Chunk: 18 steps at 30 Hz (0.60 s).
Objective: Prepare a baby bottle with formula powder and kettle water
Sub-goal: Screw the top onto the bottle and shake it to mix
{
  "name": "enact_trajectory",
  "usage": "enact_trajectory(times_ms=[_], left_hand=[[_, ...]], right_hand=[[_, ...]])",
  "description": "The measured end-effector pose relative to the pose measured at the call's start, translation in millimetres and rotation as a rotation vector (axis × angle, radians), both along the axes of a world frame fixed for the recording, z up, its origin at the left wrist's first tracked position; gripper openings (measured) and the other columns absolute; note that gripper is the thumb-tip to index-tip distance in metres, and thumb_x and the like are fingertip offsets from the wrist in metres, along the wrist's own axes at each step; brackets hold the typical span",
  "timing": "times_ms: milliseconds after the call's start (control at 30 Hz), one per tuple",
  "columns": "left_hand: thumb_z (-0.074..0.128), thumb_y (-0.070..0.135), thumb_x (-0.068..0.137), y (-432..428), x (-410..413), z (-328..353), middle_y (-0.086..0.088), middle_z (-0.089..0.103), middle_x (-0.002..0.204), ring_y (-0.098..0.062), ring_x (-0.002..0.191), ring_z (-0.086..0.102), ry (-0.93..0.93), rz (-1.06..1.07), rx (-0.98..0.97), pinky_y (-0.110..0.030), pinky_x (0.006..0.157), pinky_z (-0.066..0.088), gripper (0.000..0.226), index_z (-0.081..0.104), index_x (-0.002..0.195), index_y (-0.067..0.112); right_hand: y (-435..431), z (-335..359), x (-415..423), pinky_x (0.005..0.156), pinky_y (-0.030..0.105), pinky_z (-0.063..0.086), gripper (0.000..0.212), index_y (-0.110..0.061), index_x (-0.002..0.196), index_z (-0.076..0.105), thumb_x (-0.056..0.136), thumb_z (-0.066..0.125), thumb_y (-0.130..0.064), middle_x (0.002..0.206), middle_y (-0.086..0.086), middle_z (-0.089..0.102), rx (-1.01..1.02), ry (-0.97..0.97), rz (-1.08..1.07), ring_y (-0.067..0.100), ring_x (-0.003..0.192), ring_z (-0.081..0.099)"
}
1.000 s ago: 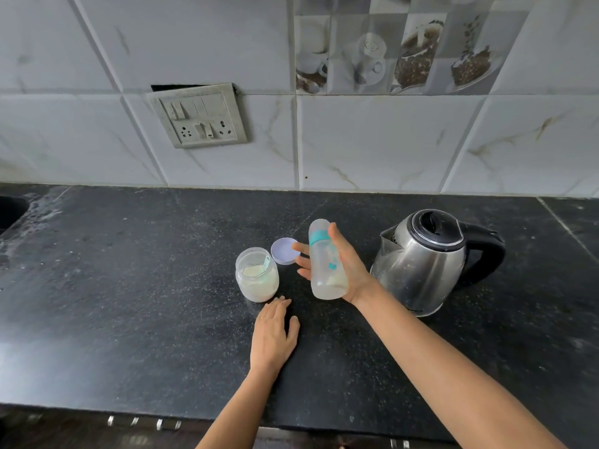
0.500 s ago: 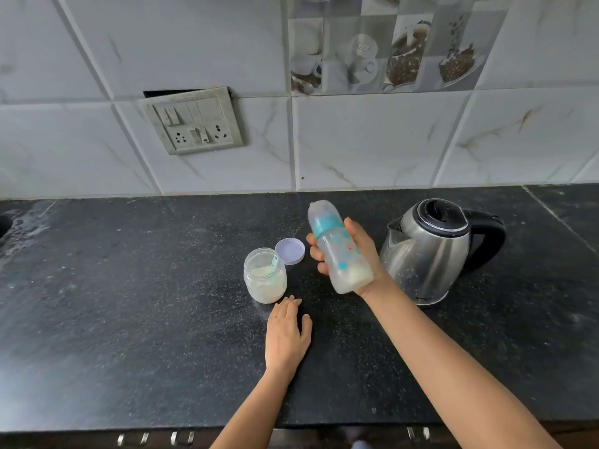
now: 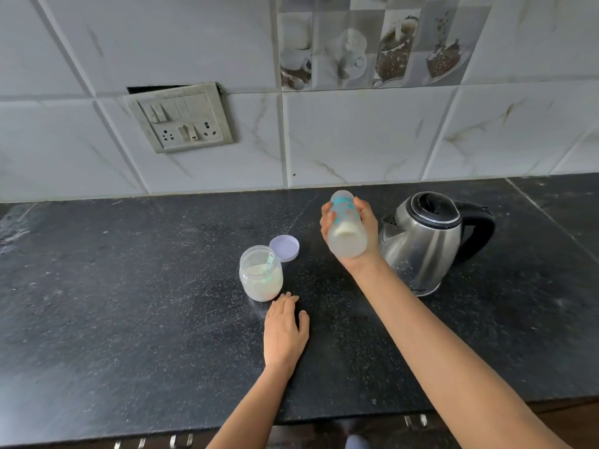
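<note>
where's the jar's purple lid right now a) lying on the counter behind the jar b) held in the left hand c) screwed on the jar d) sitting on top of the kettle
A: the lid lies flat on the counter, just behind and to the right of the open jar, with nothing holding it.

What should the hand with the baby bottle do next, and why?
Probably shake the teal-collared clear plastic baby bottle gripped by the right hand: a creamy lump shows inside it, so the formula looks unmixed. The left hand rests flat on the black stone counter.
</note>
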<state>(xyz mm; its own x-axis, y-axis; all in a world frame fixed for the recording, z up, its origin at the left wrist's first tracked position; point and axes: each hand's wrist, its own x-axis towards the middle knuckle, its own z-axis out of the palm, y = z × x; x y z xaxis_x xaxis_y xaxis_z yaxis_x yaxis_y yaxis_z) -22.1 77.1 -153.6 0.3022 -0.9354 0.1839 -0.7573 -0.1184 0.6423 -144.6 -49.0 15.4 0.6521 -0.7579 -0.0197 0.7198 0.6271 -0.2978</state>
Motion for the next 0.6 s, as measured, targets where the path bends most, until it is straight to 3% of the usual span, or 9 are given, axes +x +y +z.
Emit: enact_trajectory(times_ms=[167,333,500,600], left_hand=[[0.055,0.024,0.092,0.5,1.2,-0.3,-0.007,0.055,0.135,-0.021,0.131,0.044,0.002,-0.008,0.013,-0.04,0.11,0.036,0.036,0.058,0.125,0.01],[0.055,0.023,0.092,1.9,0.5,1.0,-0.007,0.056,0.134,-0.023,0.13,0.046,0.008,-0.01,0.007,-0.042,0.108,0.038,0.034,0.059,0.123,0.01],[0.056,0.025,0.092,2.3,-0.1,2.4,-0.008,0.054,0.137,-0.023,0.132,0.044,0.0,-0.007,0.017,-0.04,0.111,0.036,0.037,0.058,0.125,0.009],[0.055,0.026,0.093,2.2,-0.7,2.8,-0.008,0.054,0.137,-0.023,0.132,0.044,-0.01,-0.009,0.022,-0.04,0.111,0.035,0.037,0.057,0.126,0.009]], right_hand=[[12.6,-4.9,-4.9,0.049,0.029,0.053,0.055,-0.011,0.11,0.045,0.068,0.076,-0.028,0.091,0.008,0.059,-0.33,0.154,0.139,0.02,0.057,0.058],[-1.3,-3.1,-9.0,0.052,0.028,0.055,0.063,-0.009,0.101,0.05,0.051,0.086,-0.021,0.087,0.007,0.061,-0.11,0.074,0.005,0.019,0.057,0.062],[9.5,-4.8,-15.3,0.051,0.029,0.055,0.055,-0.009,0.107,0.049,0.066,0.079,-0.03,0.087,0.009,0.061,-0.339,0.192,0.201,0.02,0.056,0.061],[0.7,-4.1,-10.3,0.049,0.027,0.055,0.065,-0.01,0.113,0.046,0.062,0.081,-0.033,0.088,0.008,0.06,-0.091,0.16,-0.028,0.019,0.056,0.062]])
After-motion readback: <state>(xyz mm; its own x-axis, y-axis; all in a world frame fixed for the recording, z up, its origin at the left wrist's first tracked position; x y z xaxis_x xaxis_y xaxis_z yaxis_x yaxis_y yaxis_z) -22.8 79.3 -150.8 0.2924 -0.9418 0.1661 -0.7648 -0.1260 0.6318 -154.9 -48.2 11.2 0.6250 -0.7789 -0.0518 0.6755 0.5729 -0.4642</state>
